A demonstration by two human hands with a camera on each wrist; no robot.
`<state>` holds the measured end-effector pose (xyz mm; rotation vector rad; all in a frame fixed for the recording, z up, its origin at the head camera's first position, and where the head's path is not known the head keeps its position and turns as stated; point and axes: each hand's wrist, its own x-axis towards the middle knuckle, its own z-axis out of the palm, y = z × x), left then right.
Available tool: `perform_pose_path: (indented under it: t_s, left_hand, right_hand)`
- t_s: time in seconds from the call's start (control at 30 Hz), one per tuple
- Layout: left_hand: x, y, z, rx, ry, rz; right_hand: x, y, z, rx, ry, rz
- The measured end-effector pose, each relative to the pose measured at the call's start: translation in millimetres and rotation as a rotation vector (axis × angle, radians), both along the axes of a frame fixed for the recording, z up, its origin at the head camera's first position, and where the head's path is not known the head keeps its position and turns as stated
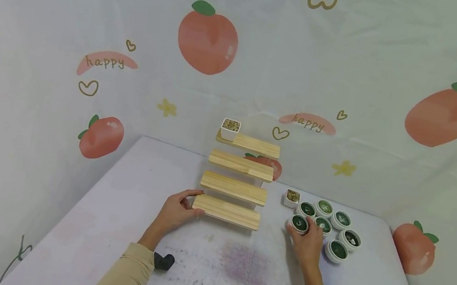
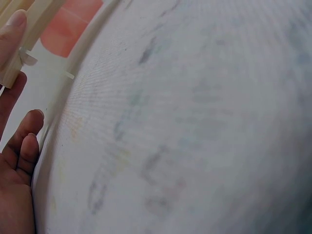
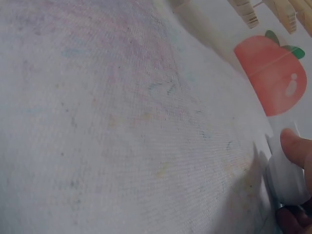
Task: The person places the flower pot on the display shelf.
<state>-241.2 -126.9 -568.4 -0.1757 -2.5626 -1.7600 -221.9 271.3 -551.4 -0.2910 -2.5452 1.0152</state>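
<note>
A tiered rack of pale wooden shelves point(image 1: 227, 211) stands at the middle of the table. My left hand point(image 1: 175, 212) pinches the left end of its lowest board, thumb on one face and a finger on the other; the left wrist view shows the board's end point(image 2: 36, 24) between them. A round white jar with a dark green top point(image 1: 299, 223) is in the grip of my right hand point(image 1: 308, 245), at the near left of a group of similar jars. In the right wrist view the thumb presses the side of that white jar point(image 3: 285, 173).
A square white pot of brownish grains point(image 1: 230, 129) sits on the top shelf's left end. Another such pot point(image 1: 292, 198) stands behind the held jar. Several green-topped jars point(image 1: 341, 220) cluster on the right. Behind the table point(image 1: 107, 242) hangs a peach-printed curtain point(image 1: 253, 92).
</note>
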Motion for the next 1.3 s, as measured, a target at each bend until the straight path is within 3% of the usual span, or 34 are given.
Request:
perform_pose_path:
  t_s: [0.4,0.6,0.8,1.3]
  left_hand:
    - [1.2,-0.1,0.5,0.001,0.008,0.001]
    - [1.2,0.3,0.8,-0.001,0.015,-0.001]
    - [1.3,-0.5,1.4,-0.004,0.013,0.000]
    - [0.7,-1.2,0.4,-0.001,0.005,-0.007]
  right_hand:
    - [-2.7,-5,14.4,-0.035,0.019,0.018]
    - [-7.3,-15,41.6,-0.122,0.095,0.058]
    - [-14.3,-25,72.9,-0.182,0.091,0.090]
    - [-41.6,-56,136.5,-0.159,0.188,0.253]
